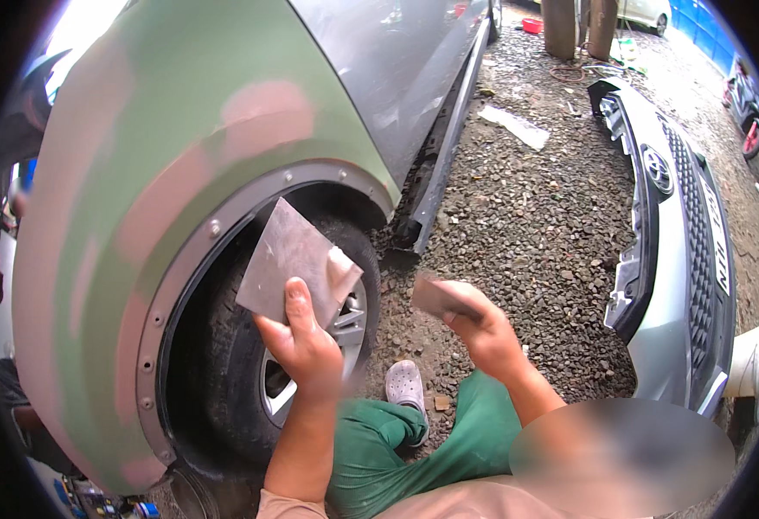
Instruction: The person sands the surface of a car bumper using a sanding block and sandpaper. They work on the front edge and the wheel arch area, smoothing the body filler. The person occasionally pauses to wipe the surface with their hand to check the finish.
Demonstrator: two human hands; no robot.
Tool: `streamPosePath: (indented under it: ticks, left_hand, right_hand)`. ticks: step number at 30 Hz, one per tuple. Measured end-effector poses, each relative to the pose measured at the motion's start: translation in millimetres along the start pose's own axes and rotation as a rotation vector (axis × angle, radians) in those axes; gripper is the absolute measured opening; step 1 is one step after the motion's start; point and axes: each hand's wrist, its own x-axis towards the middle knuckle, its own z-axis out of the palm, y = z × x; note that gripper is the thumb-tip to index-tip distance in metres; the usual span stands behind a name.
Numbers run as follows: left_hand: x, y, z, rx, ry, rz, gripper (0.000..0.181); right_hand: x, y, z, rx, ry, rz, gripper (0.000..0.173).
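Observation:
My left hand [308, 344] holds a flat, square grey plate [282, 259] with its thumb on top; a lump of pale filler paste [341, 267] lies near the plate's right corner. To the right, my right hand [483, 324] grips a small flat spreader blade [441, 297], somewhat blurred, apart from the plate. Behind the plate stands a car's fender [178, 149], green with pinkish patches, with a grey wheel-arch edge [217, 227] bearing holes and fasteners. The tyre [223, 350] and its alloy rim sit under the arch, partly hidden by my left hand and the plate.
A detached silver front bumper [668, 350] with a black grille rests on the gravel [535, 240] at right, beside a white bucket [752, 360]. A sill panel [447, 156] runs along the car. A white scrap [515, 126], posts and a red basin [532, 26] are farther off.

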Motion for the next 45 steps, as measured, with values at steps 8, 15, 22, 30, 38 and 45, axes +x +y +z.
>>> streamPosePath:
  ticks: [8,15,22,30,38,45]
  left_hand:
    - [13,-136,-44,0.684,-0.486,-0.142,0.041]
    - [8,-117,-3,0.820,-0.784,-0.274,0.041]
    - [2,-122,-20,0.898,-0.865,-0.163,0.035]
    - [0,-113,-38,0.879,-0.882,-0.198,0.036]
    - [-4,-123,-37,0.932,-0.912,-0.182,0.035]
    - [-4,-129,-37,0.978,-0.933,-0.209,0.038]
  right_hand:
    - [85,-36,33,0.281,0.074,-0.163,0.044]
    - [239,-59,103,-0.654,0.112,-0.847,0.047]
    - [278,-67,105,-0.823,-0.014,-0.815,0.049]
    - [274,-48,117,-0.836,0.056,-0.893,0.062]
    - [245,-51,100,-0.758,-0.066,-0.818,0.064]
    - [276,-70,113,-0.844,0.021,-0.858,0.066]
